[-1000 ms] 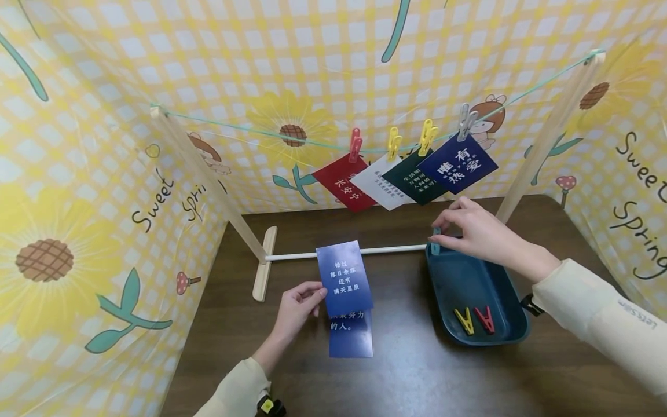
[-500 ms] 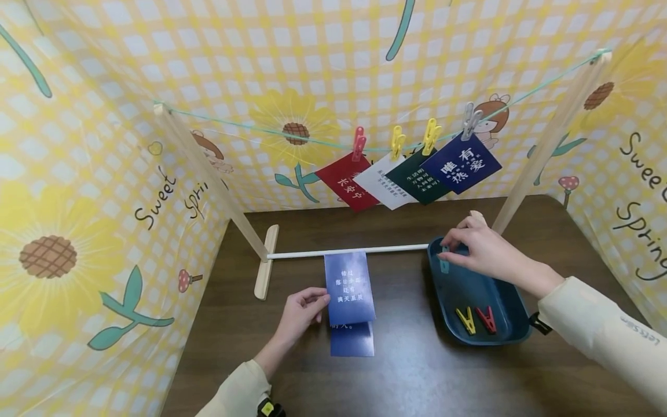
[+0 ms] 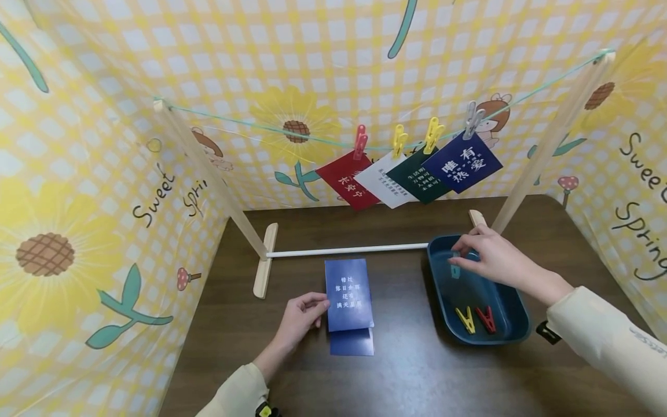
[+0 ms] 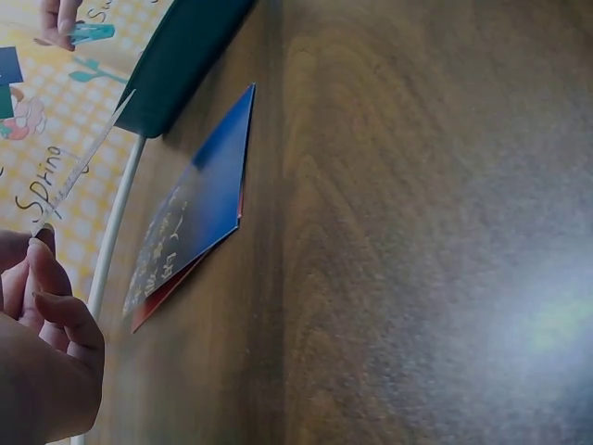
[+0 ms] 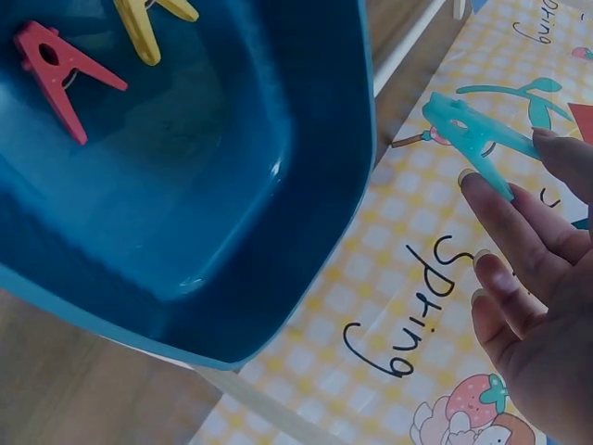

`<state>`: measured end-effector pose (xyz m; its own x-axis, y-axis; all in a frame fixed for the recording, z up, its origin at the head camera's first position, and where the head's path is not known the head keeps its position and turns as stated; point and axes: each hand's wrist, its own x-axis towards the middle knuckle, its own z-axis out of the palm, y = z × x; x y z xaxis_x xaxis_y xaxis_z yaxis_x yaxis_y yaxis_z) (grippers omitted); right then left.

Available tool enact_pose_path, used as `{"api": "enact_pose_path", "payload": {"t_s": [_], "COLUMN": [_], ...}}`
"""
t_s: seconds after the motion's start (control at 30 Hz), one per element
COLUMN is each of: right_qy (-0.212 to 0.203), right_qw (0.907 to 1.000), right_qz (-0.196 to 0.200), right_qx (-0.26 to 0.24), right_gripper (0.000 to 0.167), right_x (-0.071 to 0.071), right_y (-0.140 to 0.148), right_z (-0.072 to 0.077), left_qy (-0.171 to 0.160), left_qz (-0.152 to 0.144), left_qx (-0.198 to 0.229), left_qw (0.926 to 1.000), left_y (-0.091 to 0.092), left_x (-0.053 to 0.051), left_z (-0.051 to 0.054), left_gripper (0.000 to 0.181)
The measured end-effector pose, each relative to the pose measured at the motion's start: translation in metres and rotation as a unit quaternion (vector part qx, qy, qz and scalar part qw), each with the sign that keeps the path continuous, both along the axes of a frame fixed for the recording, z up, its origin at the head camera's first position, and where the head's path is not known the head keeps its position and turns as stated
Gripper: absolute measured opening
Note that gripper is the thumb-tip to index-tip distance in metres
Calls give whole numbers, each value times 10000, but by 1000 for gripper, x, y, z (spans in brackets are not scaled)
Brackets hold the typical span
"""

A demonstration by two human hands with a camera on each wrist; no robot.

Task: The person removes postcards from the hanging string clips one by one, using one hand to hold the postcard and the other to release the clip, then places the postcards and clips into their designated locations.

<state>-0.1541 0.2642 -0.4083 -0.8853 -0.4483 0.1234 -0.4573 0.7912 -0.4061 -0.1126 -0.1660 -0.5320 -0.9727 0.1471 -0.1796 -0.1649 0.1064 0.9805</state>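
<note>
My left hand [image 3: 298,319] pinches the left edge of a blue card [image 3: 349,315] with white writing. In the left wrist view this card [image 4: 85,165] is seen nearly edge-on, above the table. Below it lies another blue card [image 3: 352,344], mostly covered in the head view; the left wrist view shows a red edge [image 4: 167,297] under that card. My right hand [image 3: 495,258] pinches a turquoise clothespin [image 3: 455,270] between thumb and fingers, above the far part of a dark blue basin [image 3: 443,318]. The right wrist view shows the clothespin [image 5: 468,130] held by its handle ends.
A yellow clothespin [image 3: 466,320] and a red clothespin [image 3: 486,319] lie in the basin. Behind, a green string [image 3: 229,123] runs between two wooden posts, with cards such as the red card [image 3: 348,180] clipped on it. A white rod [image 3: 344,251] joins the stand's feet.
The left hand's card has come down a little toward me, covering more of the card below. My right hand has shifted right and slightly lower with the turquoise clothespin, farther over the basin.
</note>
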Motion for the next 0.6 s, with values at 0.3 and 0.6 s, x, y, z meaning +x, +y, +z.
{"api": "enact_pose_path", "payload": {"t_s": [0.3, 0.6], "right_qy": [-197, -81], "right_qw": [9998, 9999], "right_qz": [-16, -2], "right_qx": [-39, 61], "right_gripper": [22, 21], "right_x": [4, 4], "right_y": [5, 10], "right_z": [-10, -18], "left_qy": [-143, -218], "left_qz": [-71, -23], "left_qx": [-96, -67], "left_qw": [9998, 9997], "left_y": [-1, 1], "left_x": [5, 8], "left_z": [-9, -13], "left_gripper": [21, 21]}}
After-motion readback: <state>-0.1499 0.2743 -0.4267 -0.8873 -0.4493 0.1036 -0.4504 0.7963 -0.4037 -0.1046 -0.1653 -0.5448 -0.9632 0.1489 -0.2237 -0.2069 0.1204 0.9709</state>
